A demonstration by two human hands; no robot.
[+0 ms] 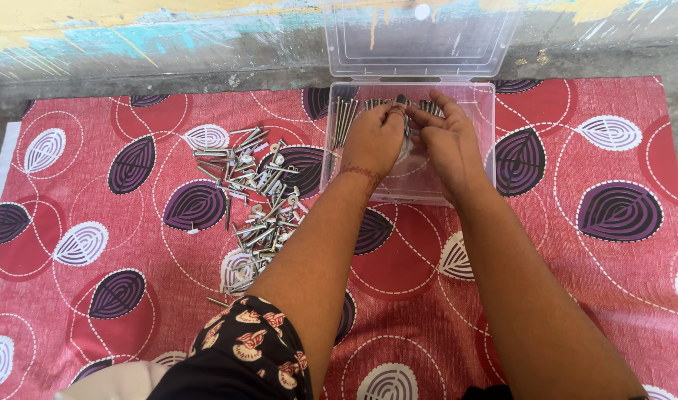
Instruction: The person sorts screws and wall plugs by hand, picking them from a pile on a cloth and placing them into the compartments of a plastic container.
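Both my hands reach into a clear plastic box (484, 141) lying on a red patterned cloth. My left hand (374, 139) and my right hand (446, 141) meet over the box, fingers pinched together around long metal bolts (407, 124). More bolts (344, 118) lie in a row along the box's far left side. A loose heap of metal bolts and nuts (256, 200) is spread on the cloth to the left of the box, apart from both hands.
The box's clear lid (420, 37) stands open against a painted wall at the back. The red cloth with purple and white leaf shapes (576, 244) covers the floor. Grey concrete shows at its edges.
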